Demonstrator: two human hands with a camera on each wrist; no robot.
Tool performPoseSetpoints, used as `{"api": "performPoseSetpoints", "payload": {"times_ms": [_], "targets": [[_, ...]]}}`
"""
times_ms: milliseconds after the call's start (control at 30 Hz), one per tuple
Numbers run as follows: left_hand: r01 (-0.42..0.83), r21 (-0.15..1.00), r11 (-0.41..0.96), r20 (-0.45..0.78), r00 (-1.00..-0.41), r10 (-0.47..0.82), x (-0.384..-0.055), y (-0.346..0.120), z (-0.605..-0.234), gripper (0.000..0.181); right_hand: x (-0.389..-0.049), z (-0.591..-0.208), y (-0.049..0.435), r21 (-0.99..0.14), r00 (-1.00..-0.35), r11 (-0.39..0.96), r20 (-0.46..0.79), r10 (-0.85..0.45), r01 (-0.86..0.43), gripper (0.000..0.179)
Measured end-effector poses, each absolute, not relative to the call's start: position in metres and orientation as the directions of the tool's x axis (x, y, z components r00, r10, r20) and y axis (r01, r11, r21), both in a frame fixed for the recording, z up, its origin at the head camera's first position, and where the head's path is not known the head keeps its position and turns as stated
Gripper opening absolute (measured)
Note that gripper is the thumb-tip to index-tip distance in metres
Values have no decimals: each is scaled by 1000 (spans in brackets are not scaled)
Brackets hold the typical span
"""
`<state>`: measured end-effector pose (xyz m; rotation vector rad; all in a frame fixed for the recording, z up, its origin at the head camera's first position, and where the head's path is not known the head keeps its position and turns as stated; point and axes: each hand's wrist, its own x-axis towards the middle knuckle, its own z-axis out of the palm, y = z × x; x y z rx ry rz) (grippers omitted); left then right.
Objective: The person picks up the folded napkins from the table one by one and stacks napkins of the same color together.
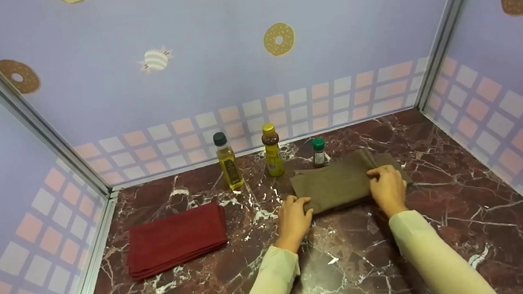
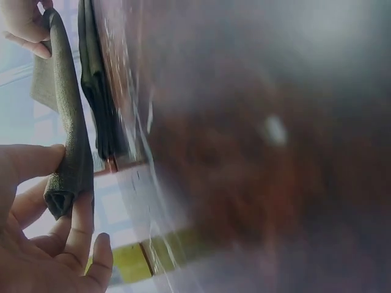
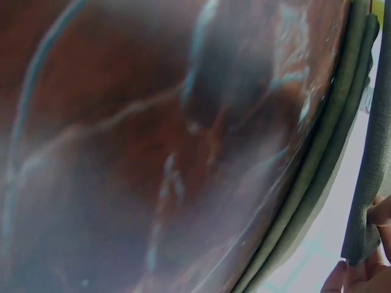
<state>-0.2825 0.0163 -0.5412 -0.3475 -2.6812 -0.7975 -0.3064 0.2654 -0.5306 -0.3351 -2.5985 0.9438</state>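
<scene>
An olive-green cloth [image 1: 333,183] lies folded on the marble table, its near layer lifted. My left hand [image 1: 292,222] pinches the near left end of that layer, thumb on one side and fingers on the other in the left wrist view, where the raised edge of the cloth [image 2: 70,122] looks rolled over. At the other end, my right hand [image 1: 388,190] grips the same layer; the right wrist view shows its fingertips around the cloth's corner [image 3: 363,238]. Beneath the lifted part, further folded layers [image 3: 311,165] rest on the table.
A folded red cloth [image 1: 177,239] lies at the left. Behind stand an oil bottle with a dark cap [image 1: 230,166], a yellow-capped bottle [image 1: 272,153] and a small green-capped jar [image 1: 319,153], the jar close to the olive cloth. Patterned panels [image 1: 235,64] enclose the table [image 1: 348,272].
</scene>
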Motion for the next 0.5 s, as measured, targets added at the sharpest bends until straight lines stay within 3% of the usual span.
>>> {"api": "performPoseSetpoints", "payload": {"times_ms": [267,500], "targets": [[279,548,789,273,-951,146,-286,31,-543,29,-306,-530,279,-648,-898,753,256,357,114,31],[301,537,788,282,-944,169,-285,44,-545,30,-306,-532,290,-646,-881,750,262,393,142,32]]}}
